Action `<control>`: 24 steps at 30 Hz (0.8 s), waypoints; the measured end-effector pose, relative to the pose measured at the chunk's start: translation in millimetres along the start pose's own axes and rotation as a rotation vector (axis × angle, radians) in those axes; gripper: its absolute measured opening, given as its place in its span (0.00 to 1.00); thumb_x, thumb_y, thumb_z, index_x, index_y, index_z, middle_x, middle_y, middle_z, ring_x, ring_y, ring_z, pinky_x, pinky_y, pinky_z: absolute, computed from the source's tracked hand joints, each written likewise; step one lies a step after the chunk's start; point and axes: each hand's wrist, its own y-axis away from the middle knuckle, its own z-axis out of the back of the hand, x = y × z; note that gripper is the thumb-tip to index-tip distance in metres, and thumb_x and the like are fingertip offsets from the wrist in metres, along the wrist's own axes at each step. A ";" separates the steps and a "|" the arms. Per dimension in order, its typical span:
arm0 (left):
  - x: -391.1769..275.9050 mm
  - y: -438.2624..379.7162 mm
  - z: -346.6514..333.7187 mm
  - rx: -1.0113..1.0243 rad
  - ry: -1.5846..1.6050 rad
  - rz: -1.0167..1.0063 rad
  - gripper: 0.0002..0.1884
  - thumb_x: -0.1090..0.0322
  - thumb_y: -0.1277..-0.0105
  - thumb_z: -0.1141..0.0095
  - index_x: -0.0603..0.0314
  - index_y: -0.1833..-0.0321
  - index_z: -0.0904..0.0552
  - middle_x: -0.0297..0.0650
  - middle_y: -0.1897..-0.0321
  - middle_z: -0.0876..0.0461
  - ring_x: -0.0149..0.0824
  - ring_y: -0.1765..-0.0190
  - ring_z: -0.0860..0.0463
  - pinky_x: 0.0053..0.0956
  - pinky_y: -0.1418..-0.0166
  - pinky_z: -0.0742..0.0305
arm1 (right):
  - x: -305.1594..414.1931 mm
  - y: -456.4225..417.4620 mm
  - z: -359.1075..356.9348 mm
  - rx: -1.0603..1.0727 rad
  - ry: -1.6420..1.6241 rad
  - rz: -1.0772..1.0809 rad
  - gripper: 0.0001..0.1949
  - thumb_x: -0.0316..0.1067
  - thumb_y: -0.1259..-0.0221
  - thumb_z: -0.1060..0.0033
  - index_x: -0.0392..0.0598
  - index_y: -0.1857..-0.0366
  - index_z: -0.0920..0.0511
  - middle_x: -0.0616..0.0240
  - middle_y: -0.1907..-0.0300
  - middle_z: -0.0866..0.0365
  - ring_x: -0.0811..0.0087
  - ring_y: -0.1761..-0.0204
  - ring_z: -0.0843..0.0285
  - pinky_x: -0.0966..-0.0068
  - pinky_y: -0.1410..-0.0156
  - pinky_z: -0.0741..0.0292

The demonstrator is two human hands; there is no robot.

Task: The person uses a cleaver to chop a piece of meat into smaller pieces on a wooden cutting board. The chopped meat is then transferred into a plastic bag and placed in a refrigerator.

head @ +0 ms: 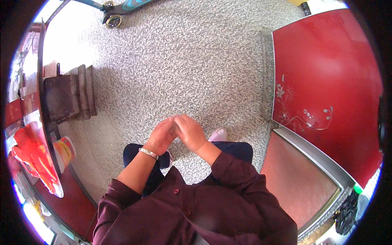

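Observation:
My left hand (162, 136) and my right hand (190, 131) meet in front of my body, above the speckled floor (183, 79). Their fingers touch at the top and the thumb sides face up. The palms and most of the fingers are turned away, so whether anything small lies between them is hidden. A silver-coloured bracelet (148, 153) circles my left wrist. Below the hands are my dark trouser legs (235, 150) and a light pink shoe (219, 134). The maroon shirt (211, 208) has its sleeves pushed up the forearms.
A glossy red panel (324, 70) with a silver floral pattern stands on the right, above a reddish cabinet side (300, 177). On the left are a dark metal stove-like box (61, 96), a red plastic bag (33, 153) and a colourful tub (65, 150). A scooter (122, 10) stands at the far end.

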 end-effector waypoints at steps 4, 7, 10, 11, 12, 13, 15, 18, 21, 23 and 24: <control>-12.4 32.6 -40.7 0.046 -0.071 0.048 0.17 0.60 0.23 0.57 0.64 0.40 0.26 0.41 0.44 0.21 0.34 0.44 0.21 0.33 0.38 0.26 | 46.7 18.4 43.3 -0.084 0.129 -0.009 0.09 0.29 0.48 0.40 0.44 0.64 0.26 0.57 0.64 0.26 0.53 0.60 0.24 0.60 0.58 0.25; -19.3 64.3 -78.5 0.080 -0.078 0.088 0.18 0.65 0.24 0.56 0.67 0.37 0.29 0.42 0.44 0.22 0.36 0.42 0.22 0.33 0.36 0.27 | 80.6 43.0 70.4 -0.185 0.137 -0.031 0.06 0.28 0.47 0.39 0.44 0.66 0.25 0.58 0.64 0.26 0.54 0.61 0.23 0.61 0.59 0.25; -29.0 100.8 -116.0 0.142 -0.152 0.127 0.19 0.70 0.25 0.55 0.68 0.34 0.32 0.45 0.42 0.24 0.38 0.41 0.22 0.32 0.34 0.27 | 117.4 72.2 95.4 -0.291 0.119 -0.034 0.07 0.26 0.46 0.38 0.45 0.63 0.21 0.58 0.62 0.25 0.55 0.60 0.23 0.62 0.57 0.25; -31.2 110.7 -127.1 0.190 -0.160 0.130 0.19 0.70 0.25 0.55 0.68 0.34 0.32 0.45 0.42 0.24 0.38 0.41 0.22 0.33 0.34 0.27 | 133.4 81.1 111.2 -0.325 0.118 -0.055 0.08 0.26 0.46 0.39 0.45 0.62 0.21 0.58 0.62 0.24 0.56 0.59 0.23 0.63 0.57 0.25; -34.1 126.9 -140.1 0.226 -0.172 0.132 0.19 0.71 0.26 0.55 0.68 0.34 0.32 0.45 0.41 0.24 0.38 0.41 0.22 0.33 0.34 0.27 | 151.8 93.0 123.4 -0.357 0.104 -0.075 0.09 0.26 0.46 0.39 0.45 0.61 0.20 0.58 0.61 0.24 0.56 0.59 0.22 0.64 0.56 0.25; -39.5 141.5 -152.9 0.261 -0.186 0.131 0.19 0.71 0.26 0.55 0.68 0.34 0.31 0.45 0.41 0.24 0.39 0.41 0.22 0.33 0.34 0.27 | 169.6 101.8 135.6 -0.389 0.089 -0.090 0.10 0.25 0.45 0.39 0.45 0.59 0.20 0.58 0.61 0.24 0.56 0.59 0.22 0.64 0.55 0.25; -54.7 175.7 -182.3 0.381 -0.172 0.149 0.19 0.72 0.26 0.54 0.68 0.34 0.31 0.47 0.40 0.24 0.40 0.39 0.22 0.34 0.33 0.28 | 205.7 120.1 158.1 -0.536 0.043 -0.031 0.12 0.24 0.42 0.41 0.46 0.55 0.19 0.58 0.60 0.24 0.61 0.60 0.23 0.68 0.57 0.24; -76.6 219.6 -223.3 0.534 -0.214 0.202 0.19 0.71 0.26 0.54 0.68 0.35 0.31 0.48 0.40 0.25 0.41 0.39 0.23 0.34 0.33 0.28 | 260.4 146.7 176.1 -0.631 -0.081 -0.156 0.12 0.25 0.40 0.43 0.44 0.51 0.22 0.56 0.60 0.26 0.58 0.59 0.24 0.70 0.56 0.24; -84.7 248.6 -246.8 0.639 -0.340 0.259 0.18 0.70 0.26 0.54 0.68 0.36 0.30 0.48 0.40 0.25 0.41 0.39 0.23 0.35 0.33 0.28 | 313.7 171.7 185.3 -0.738 -0.016 -0.158 0.16 0.26 0.39 0.42 0.46 0.47 0.24 0.57 0.60 0.26 0.59 0.59 0.24 0.74 0.59 0.23; -82.9 273.4 -253.5 0.735 -0.449 0.278 0.17 0.68 0.26 0.53 0.67 0.37 0.29 0.47 0.42 0.23 0.40 0.41 0.22 0.35 0.35 0.27 | 343.1 192.3 178.8 -0.824 0.111 -0.086 0.18 0.29 0.41 0.40 0.47 0.46 0.24 0.57 0.60 0.26 0.58 0.58 0.25 0.70 0.58 0.23; -80.8 286.4 -258.3 0.787 -0.509 0.297 0.18 0.68 0.26 0.52 0.67 0.37 0.30 0.46 0.43 0.23 0.40 0.41 0.22 0.35 0.36 0.26 | 355.4 202.6 170.0 -0.866 0.158 -0.107 0.17 0.30 0.42 0.38 0.46 0.47 0.24 0.57 0.60 0.25 0.57 0.59 0.25 0.67 0.54 0.25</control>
